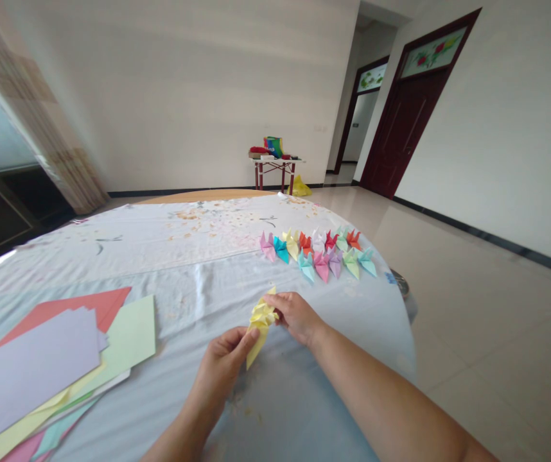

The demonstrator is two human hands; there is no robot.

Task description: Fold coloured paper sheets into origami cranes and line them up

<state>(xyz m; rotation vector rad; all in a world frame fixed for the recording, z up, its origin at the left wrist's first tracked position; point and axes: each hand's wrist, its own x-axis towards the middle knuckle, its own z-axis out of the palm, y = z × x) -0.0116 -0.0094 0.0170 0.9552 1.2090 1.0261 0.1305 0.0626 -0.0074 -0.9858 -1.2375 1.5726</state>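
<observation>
A cloth-covered table [193, 289] is bearing two rows of finished paper cranes [318, 253], while unfolded coloured sheets [39, 366] are lying stacked at left. The left hand [222, 366] and right hand [295, 317] are pinching a partly folded yellow paper [260, 321] above the cloth.

Yellow origami crane [261, 319] partly hidden by left hand [222, 369], right hand [295, 316]; paper sheets [39, 366] cut off at left.
</observation>
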